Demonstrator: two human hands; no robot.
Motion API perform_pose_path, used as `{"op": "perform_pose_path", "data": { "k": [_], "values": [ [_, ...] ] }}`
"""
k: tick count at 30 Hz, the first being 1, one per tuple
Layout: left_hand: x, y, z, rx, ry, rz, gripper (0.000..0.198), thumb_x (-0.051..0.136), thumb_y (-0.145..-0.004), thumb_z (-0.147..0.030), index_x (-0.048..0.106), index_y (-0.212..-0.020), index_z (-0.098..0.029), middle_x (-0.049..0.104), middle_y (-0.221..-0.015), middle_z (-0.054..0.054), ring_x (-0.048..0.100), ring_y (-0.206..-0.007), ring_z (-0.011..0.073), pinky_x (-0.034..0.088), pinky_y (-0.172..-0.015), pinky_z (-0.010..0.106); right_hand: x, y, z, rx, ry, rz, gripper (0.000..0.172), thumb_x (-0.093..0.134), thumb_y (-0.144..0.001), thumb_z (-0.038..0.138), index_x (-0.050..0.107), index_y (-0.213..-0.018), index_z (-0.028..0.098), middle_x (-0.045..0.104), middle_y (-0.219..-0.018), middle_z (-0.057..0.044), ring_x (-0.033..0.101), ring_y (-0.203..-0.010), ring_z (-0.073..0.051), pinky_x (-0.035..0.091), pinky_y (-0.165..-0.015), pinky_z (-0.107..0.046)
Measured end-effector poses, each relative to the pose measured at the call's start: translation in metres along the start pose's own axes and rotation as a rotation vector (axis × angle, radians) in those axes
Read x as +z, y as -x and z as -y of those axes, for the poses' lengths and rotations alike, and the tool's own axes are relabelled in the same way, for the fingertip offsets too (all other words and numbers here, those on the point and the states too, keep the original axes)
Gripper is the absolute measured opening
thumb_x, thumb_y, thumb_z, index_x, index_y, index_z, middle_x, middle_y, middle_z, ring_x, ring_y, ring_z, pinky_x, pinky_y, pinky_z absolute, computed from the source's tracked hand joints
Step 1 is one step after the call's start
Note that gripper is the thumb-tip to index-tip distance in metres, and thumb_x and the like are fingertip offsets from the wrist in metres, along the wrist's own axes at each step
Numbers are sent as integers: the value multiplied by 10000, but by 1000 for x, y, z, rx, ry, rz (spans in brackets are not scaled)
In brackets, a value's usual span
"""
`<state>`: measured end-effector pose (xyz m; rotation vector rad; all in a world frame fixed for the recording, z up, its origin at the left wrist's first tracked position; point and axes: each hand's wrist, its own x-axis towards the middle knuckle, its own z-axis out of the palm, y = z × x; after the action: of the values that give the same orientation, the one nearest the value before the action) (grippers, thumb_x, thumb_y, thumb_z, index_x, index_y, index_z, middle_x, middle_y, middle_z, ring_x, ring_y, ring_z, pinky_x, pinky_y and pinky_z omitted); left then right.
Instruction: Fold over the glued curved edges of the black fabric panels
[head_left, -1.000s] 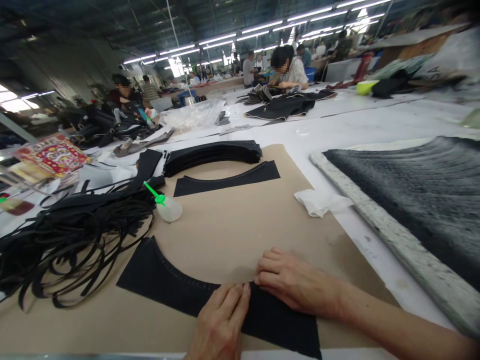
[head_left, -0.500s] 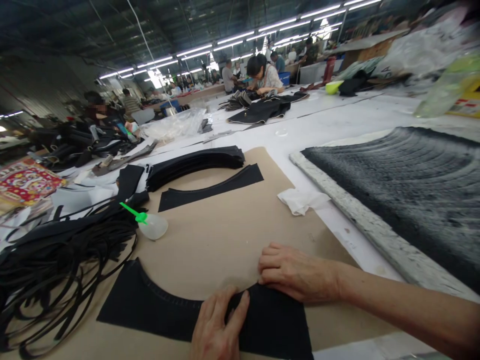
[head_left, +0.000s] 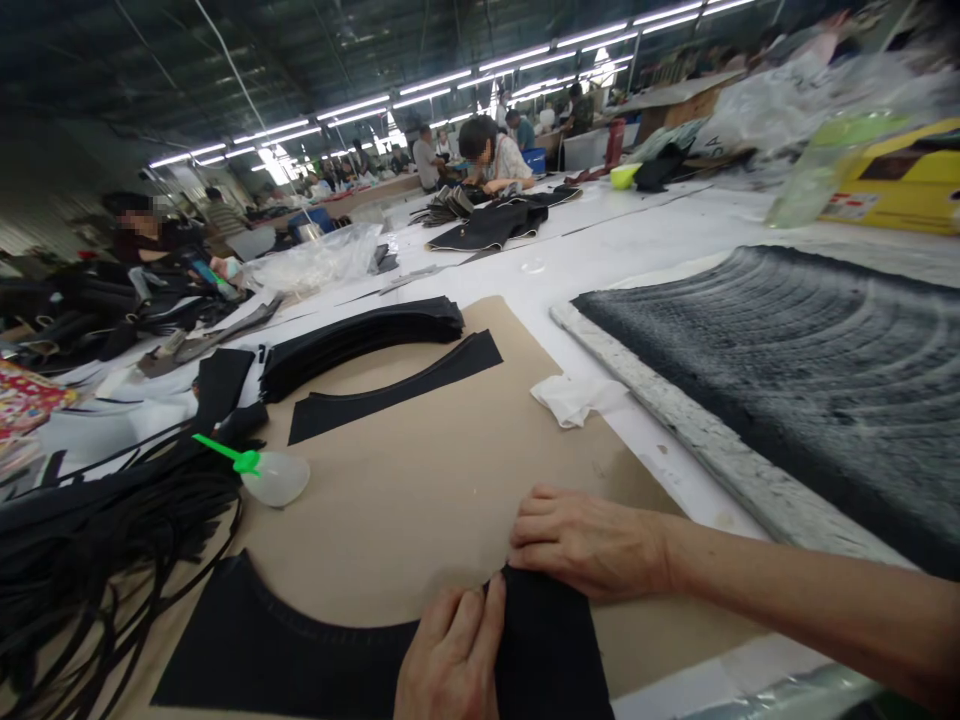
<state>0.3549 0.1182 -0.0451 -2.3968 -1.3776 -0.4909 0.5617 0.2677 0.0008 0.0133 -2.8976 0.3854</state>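
Observation:
A curved black fabric piece (head_left: pixel 285 655) lies on the brown paper sheet (head_left: pixel 420 490) in front of me. My left hand (head_left: pixel 450 660) rests flat on its inner curved edge, fingers together and stretched out. My right hand (head_left: pixel 589 540) lies just to the right, fingers curled at that same edge near the fabric's right end, pressing it down. A second curved black piece (head_left: pixel 397 385) lies farther back on the paper, beside a stack of like pieces (head_left: pixel 360 335).
A clear squeeze bottle with a green nozzle (head_left: pixel 259 472) lies left of centre. Black strips (head_left: pixel 90 540) are heaped at left. A white cloth (head_left: pixel 570 398) and a stack of dark pieces on a stone-like slab (head_left: pixel 787 370) lie at right. Other people work at far tables.
The view has swung right and down, so everything has shifted left. Both hands stay on the fabric's inner edge; my left hand has edged slightly right along it.

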Motion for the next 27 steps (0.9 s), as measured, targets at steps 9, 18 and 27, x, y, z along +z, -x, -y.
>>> {"op": "perform_pose_path", "data": {
  "k": [9, 18, 27],
  "values": [
    [4, -7, -7, -62, -77, -19, 433, 339, -907, -74, 564, -1270, -146, 571, -826, 62, 559, -763, 193, 502, -680, 297, -7, 4, 3, 103, -16, -28, 361, 439, -905, 145, 506, -1260, 155, 629, -936, -62, 509, -861, -194, 326, -855, -342],
    [7, -11, -12, -135, 145, 8, 529, 366, -800, 31, 500, -1290, -117, 589, -1078, 113, 567, -964, 201, 525, -817, 300, -4, 6, 1, 98, -1, -22, 205, 460, -886, 158, 614, -1016, 193, 619, -901, -52, 505, -846, -192, 325, -852, -354],
    [4, -22, -11, -68, 124, 151, 674, 431, -701, 19, 427, -1365, -95, 582, -911, 77, 540, -832, 212, 533, -729, 309, -5, 14, -1, 89, 34, -25, 251, 417, -925, 148, 617, -1077, 165, 627, -916, -65, 514, -850, -187, 325, -858, -360]
  ]
}}
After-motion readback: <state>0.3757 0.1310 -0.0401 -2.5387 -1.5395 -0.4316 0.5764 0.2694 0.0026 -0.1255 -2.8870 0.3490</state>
